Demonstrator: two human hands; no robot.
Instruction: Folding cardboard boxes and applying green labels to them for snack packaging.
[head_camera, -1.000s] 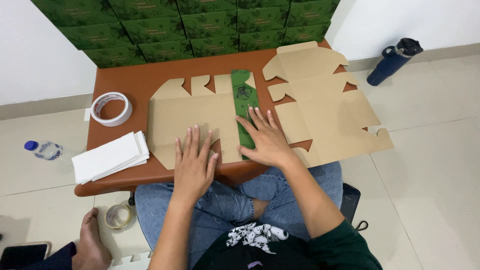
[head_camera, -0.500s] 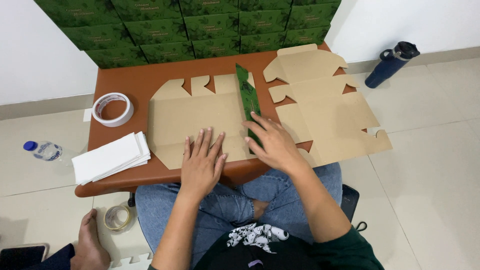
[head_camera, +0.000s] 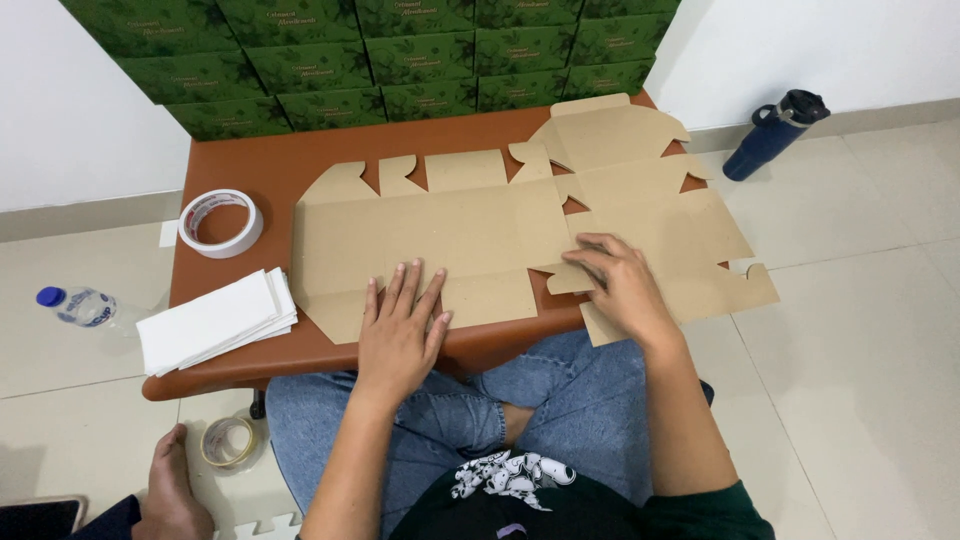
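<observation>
Flattened cardboard blank (head_camera: 470, 235) near table's front edge (head_camera: 300, 352): left hand (head_camera: 400, 325) pressed open-palmed, holding nothing; right hand (head_camera: 622, 285) loosely spread, fingertips best kept along crease.

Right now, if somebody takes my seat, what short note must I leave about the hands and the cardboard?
Left hand: open, flat on the near edge of the cardboard blank.
Right hand: open, fingers resting on the cardboard's right side.
Place: the blank lies on the brown table, partly past its right edge.
Done: blank spread flat, brown side up.
Left: no flap is folded up; the tape roll lies untouched to the left.
</observation>
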